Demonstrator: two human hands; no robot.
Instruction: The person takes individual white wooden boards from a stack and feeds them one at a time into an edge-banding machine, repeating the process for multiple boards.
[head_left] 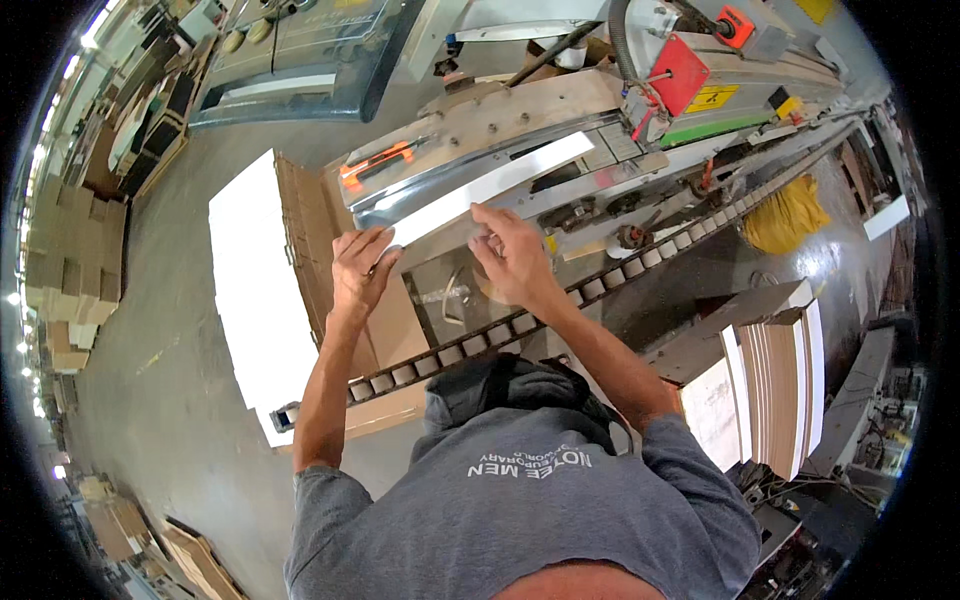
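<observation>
A long, narrow white board strip [500,187] lies slantwise over the bed of a machine [540,100]. My left hand [360,270] grips the strip's near left end, fingers on top and thumb at the side. Beside the strip's near edge is my right hand [515,258], its fingers bent and the thumb apart from the forefinger. The forefinger's tip meets the edge or sits just by it; I cannot tell which. An orange and black utility knife [376,165] rests on the machine, just beyond my left hand.
A roller track [450,355] runs between me and the machine. White panels [262,300] and brown cardboard [390,325] are at the left. Stacked boards [775,390] stand at the right. A yellow bag or cloth [787,215] lies beyond the track. The machine carries a red plate [683,76].
</observation>
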